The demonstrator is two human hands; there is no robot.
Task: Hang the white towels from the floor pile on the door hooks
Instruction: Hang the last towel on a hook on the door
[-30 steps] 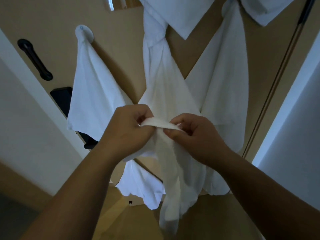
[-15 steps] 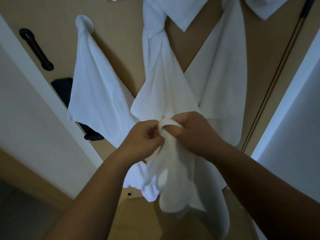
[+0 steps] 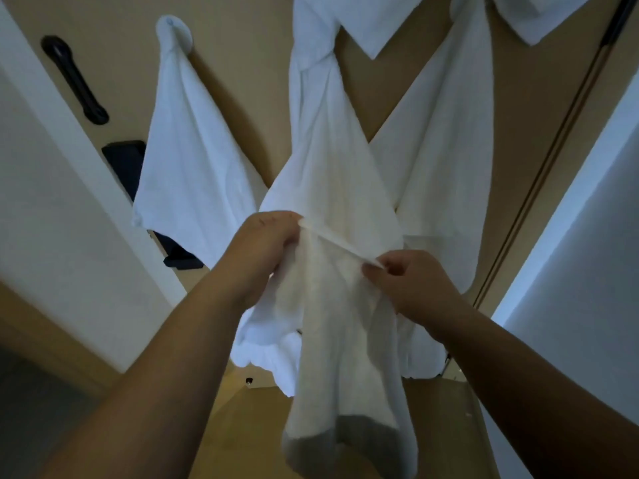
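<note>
Head view, left to right: one white towel (image 3: 193, 160) hangs on its hook (image 3: 172, 24); two more hang beside it on the door (image 3: 242, 81). Left hand (image 3: 268, 247) and right hand (image 3: 408, 285) each pinch the held towel (image 3: 342, 340), unhung. Floor pile unseen.

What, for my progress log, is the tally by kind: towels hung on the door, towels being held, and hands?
Hung towels: 3, left towel, middle towel, right towel
Towel corners cut off at the top edge: 2
Held towel: 1
Hands: 2, left hand, right hand, each with a grip on it
Total: 8
</note>
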